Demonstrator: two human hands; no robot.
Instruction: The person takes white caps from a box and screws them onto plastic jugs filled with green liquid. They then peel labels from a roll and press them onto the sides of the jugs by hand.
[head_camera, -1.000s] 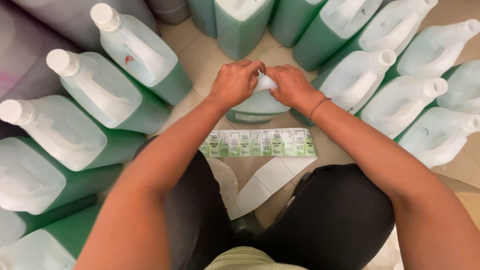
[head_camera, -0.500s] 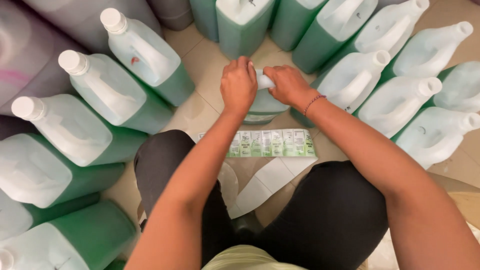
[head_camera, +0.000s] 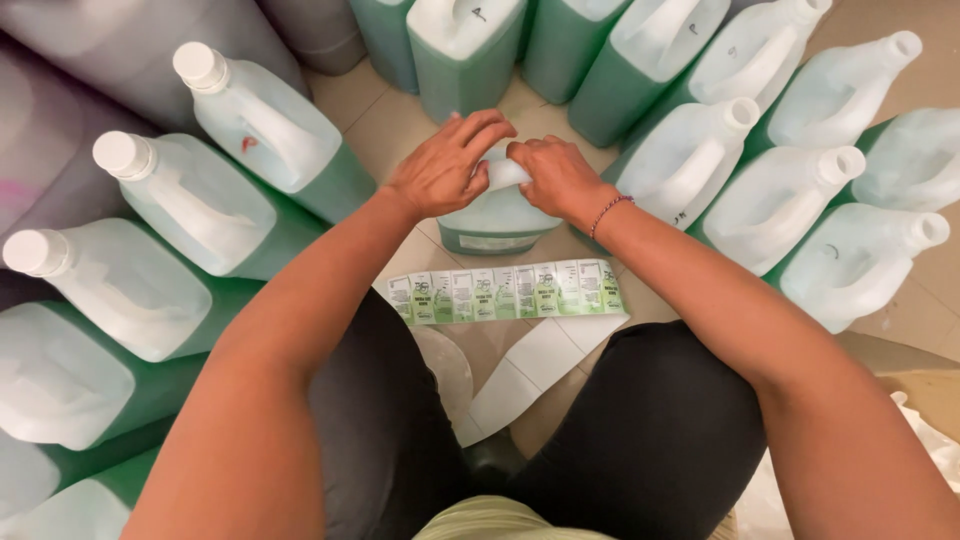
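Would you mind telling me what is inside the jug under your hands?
The jug holds green liquid. Both hands, left and right, cover its top, so the cap and fill level stay hidden.

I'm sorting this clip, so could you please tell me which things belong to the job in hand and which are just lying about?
In hand:
- left hand and right hand, both on the middle jug's cap
- middle jug
- label strip

Lying about:
- capped green jugs at left
- jugs at right
- grey containers
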